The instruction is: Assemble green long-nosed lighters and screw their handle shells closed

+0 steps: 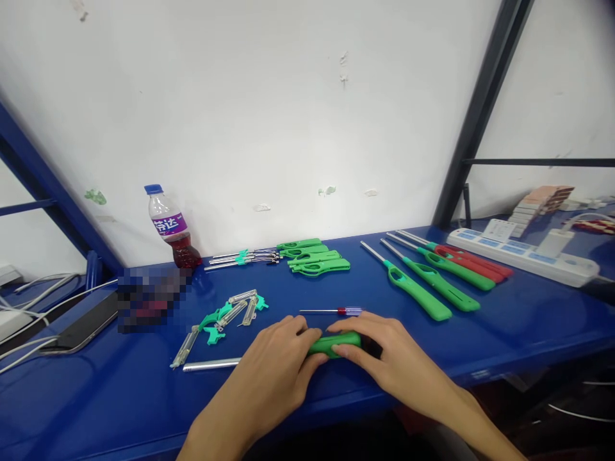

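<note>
Both my hands grip a green long-necked lighter point(335, 344) lying sideways near the table's front edge. My left hand point(271, 365) is closed around its middle and hides the trigger part; the silver tube sticks out to the left. My right hand point(391, 358) pinches the handle's right end between thumb and fingers. Just beyond the hands lies a screwdriver point(339, 312) with a clear purple and red handle. To the left are several clear fuel tanks point(232, 315) and teal triggers point(214, 335).
Green handle shells point(317, 257) and metal tubes with wires point(244, 258) lie at the back. Green lighters point(423, 294) and red ones point(475, 261) rest at right, near a white power strip point(523, 256). A drink bottle point(170, 227) and a phone point(84, 323) are at left.
</note>
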Action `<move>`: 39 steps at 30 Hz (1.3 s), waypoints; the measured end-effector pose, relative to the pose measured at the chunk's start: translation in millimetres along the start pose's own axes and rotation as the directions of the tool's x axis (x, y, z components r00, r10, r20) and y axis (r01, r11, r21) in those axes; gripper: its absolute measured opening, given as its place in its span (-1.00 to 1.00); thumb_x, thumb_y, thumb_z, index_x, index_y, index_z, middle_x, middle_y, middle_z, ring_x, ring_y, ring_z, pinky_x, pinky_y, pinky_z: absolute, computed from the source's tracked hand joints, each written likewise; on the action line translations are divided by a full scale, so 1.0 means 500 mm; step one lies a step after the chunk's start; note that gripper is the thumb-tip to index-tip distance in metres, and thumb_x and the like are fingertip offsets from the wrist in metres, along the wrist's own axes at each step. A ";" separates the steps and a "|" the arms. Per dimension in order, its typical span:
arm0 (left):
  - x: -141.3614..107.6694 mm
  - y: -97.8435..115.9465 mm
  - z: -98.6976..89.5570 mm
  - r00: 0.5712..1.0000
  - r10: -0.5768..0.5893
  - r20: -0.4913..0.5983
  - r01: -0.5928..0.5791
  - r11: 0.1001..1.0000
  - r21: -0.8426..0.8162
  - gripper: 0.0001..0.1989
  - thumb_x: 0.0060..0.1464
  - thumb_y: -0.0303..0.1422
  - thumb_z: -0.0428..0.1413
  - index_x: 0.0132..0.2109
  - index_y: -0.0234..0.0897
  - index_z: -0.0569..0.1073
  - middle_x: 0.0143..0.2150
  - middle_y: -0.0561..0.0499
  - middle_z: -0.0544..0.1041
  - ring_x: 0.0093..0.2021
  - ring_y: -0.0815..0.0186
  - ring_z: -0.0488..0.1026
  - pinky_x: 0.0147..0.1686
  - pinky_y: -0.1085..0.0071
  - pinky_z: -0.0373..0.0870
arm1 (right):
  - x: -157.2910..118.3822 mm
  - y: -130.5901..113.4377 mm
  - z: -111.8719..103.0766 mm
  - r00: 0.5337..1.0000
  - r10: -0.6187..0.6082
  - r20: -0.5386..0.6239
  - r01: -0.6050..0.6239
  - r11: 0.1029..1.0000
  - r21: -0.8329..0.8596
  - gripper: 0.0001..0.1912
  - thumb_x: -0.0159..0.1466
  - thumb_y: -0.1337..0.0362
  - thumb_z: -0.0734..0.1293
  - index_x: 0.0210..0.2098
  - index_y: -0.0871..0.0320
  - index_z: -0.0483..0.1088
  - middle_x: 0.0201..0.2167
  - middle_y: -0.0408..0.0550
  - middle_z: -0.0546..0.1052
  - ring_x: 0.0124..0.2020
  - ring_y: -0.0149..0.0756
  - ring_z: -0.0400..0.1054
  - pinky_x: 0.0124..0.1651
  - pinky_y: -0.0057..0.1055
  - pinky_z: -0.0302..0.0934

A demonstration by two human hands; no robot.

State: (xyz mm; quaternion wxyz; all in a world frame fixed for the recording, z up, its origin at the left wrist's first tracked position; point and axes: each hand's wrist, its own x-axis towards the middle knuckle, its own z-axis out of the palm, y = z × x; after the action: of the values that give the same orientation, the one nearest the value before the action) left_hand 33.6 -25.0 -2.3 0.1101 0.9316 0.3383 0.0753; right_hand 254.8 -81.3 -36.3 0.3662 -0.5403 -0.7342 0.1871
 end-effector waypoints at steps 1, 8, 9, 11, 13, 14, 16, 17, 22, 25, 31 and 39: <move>-0.002 -0.001 0.000 1.000 -0.004 -0.008 0.004 1.000 -0.019 -0.79 0.49 -0.34 0.01 0.10 -0.16 0.52 -0.03 -0.05 0.51 -0.01 0.07 0.50 -0.04 0.11 0.43 | 0.000 0.000 0.000 1.000 0.003 0.003 -0.003 1.000 0.004 -0.76 0.50 0.03 0.35 0.01 -0.11 0.62 -0.02 -0.19 0.71 0.02 -0.13 0.57 0.24 -0.19 0.33; -0.008 -0.013 -0.001 0.999 -0.041 0.000 0.041 0.997 -0.073 -0.78 0.49 -0.38 0.00 0.12 -0.13 0.50 0.02 -0.04 0.47 0.00 0.09 0.48 0.02 0.09 0.43 | 0.001 0.021 0.009 0.998 -0.020 -0.054 0.020 1.000 -0.005 -0.59 0.61 0.08 0.13 0.06 -0.05 0.62 0.06 -0.07 0.68 0.13 -0.12 0.52 0.32 -0.15 0.27; -0.009 -0.014 -0.001 0.999 -0.046 -0.005 0.045 0.997 -0.068 -0.79 0.48 -0.37 0.00 0.11 -0.14 0.50 0.02 -0.05 0.47 0.01 0.08 0.48 0.03 0.08 0.43 | 0.001 0.023 0.010 0.998 -0.009 -0.057 0.009 1.000 0.000 -0.57 0.61 0.07 0.12 0.08 -0.05 0.61 0.08 -0.06 0.67 0.14 -0.13 0.52 0.31 -0.16 0.28; -0.010 -0.017 -0.001 0.998 -0.055 -0.019 0.054 0.997 -0.057 -0.80 0.48 -0.36 0.00 0.07 -0.17 0.51 0.03 -0.07 0.45 0.01 0.07 0.47 0.03 0.08 0.42 | 0.001 0.026 0.011 0.998 0.010 -0.061 -0.010 1.000 0.006 -0.57 0.61 0.07 0.11 0.10 -0.04 0.60 0.12 -0.06 0.65 0.17 -0.14 0.51 0.31 -0.18 0.29; -0.011 -0.018 0.000 0.998 -0.056 -0.031 0.054 0.997 -0.057 -0.80 0.49 -0.34 0.00 0.04 -0.18 0.52 0.03 -0.07 0.44 0.00 0.08 0.47 0.02 0.09 0.43 | 0.001 0.028 0.011 0.997 0.015 -0.073 -0.015 1.000 0.003 -0.60 0.61 0.09 0.13 0.11 -0.04 0.59 0.12 -0.06 0.65 0.19 -0.13 0.51 0.31 -0.18 0.30; -0.011 -0.018 0.000 0.998 -0.051 -0.040 0.049 0.997 -0.058 -0.80 0.49 -0.33 -0.01 0.03 -0.18 0.52 0.03 -0.07 0.44 0.00 0.09 0.47 0.01 0.10 0.43 | 0.001 0.028 0.012 0.997 0.016 -0.082 -0.016 1.000 0.000 -0.61 0.60 0.10 0.14 0.11 -0.04 0.58 0.12 -0.06 0.66 0.19 -0.13 0.51 0.30 -0.18 0.31; -0.010 -0.020 0.001 0.998 -0.032 -0.057 0.028 0.998 -0.059 -0.79 0.49 -0.31 0.00 0.07 -0.16 0.52 0.04 -0.07 0.45 0.00 0.10 0.47 0.03 0.10 0.43 | 0.002 0.030 0.013 0.995 0.013 -0.095 -0.014 1.000 -0.005 -0.63 0.60 0.13 0.15 0.12 -0.04 0.57 0.12 -0.07 0.66 0.18 -0.13 0.52 0.28 -0.18 0.34; -0.009 -0.023 0.000 0.998 -0.016 -0.063 0.012 0.999 -0.053 -0.78 0.49 -0.32 0.01 0.09 -0.15 0.53 0.04 -0.07 0.46 0.01 0.10 0.47 0.05 0.11 0.43 | 0.002 0.031 0.013 0.995 0.011 -0.097 -0.012 1.000 -0.009 -0.65 0.59 0.14 0.16 0.13 -0.05 0.56 0.12 -0.07 0.66 0.18 -0.12 0.53 0.27 -0.18 0.35; -0.011 -0.070 -0.026 0.994 -0.030 -0.107 0.039 0.996 0.086 -0.67 0.47 -0.42 -0.07 0.10 -0.18 0.57 0.02 -0.12 0.53 0.04 0.08 0.48 0.06 0.14 0.41 | 0.002 0.035 0.015 0.996 0.025 -0.086 -0.026 1.000 -0.016 -0.71 0.56 0.14 0.22 0.13 -0.07 0.53 0.12 -0.06 0.64 0.17 -0.09 0.53 0.24 -0.14 0.35; -0.029 -0.126 -0.053 0.970 -0.167 -0.174 0.200 0.960 0.193 -0.65 0.47 -0.36 -0.09 0.03 -0.15 0.61 0.00 -0.12 0.56 0.06 0.05 0.48 0.06 0.17 0.40 | 0.002 0.034 0.015 0.996 0.040 -0.079 -0.042 0.999 -0.023 -0.71 0.56 0.14 0.21 0.14 -0.07 0.52 0.13 -0.06 0.64 0.17 -0.09 0.51 0.24 -0.13 0.33; -0.061 -0.225 -0.074 0.938 -0.287 -0.195 0.331 0.907 0.261 -0.69 0.34 -0.41 -0.03 -0.18 -0.20 0.63 -0.19 -0.14 0.60 -0.10 -0.01 0.50 -0.09 0.16 0.37 | 0.003 0.029 0.014 0.996 0.046 -0.072 -0.047 0.999 -0.009 -0.72 0.56 0.16 0.21 0.09 -0.08 0.53 0.09 -0.10 0.64 0.13 -0.13 0.50 0.21 -0.15 0.30; -0.044 -0.232 -0.063 0.939 -0.312 -0.148 0.341 0.905 0.256 -0.80 0.29 -0.37 0.09 -0.19 -0.15 0.64 -0.18 -0.09 0.62 -0.07 0.02 0.50 -0.09 0.23 0.37 | 0.006 0.049 0.002 0.938 0.016 -0.347 -0.051 0.994 -0.093 -0.71 0.55 0.17 0.19 0.00 -0.01 0.56 0.00 -0.04 0.65 0.08 -0.09 0.50 0.15 -0.11 0.35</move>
State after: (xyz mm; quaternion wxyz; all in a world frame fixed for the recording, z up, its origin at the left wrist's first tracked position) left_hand -60.9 52.5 -3.1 -0.0284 0.8627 0.5018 0.0555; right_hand 269.5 -69.9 -52.2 0.4586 -0.5949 -0.6576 0.0582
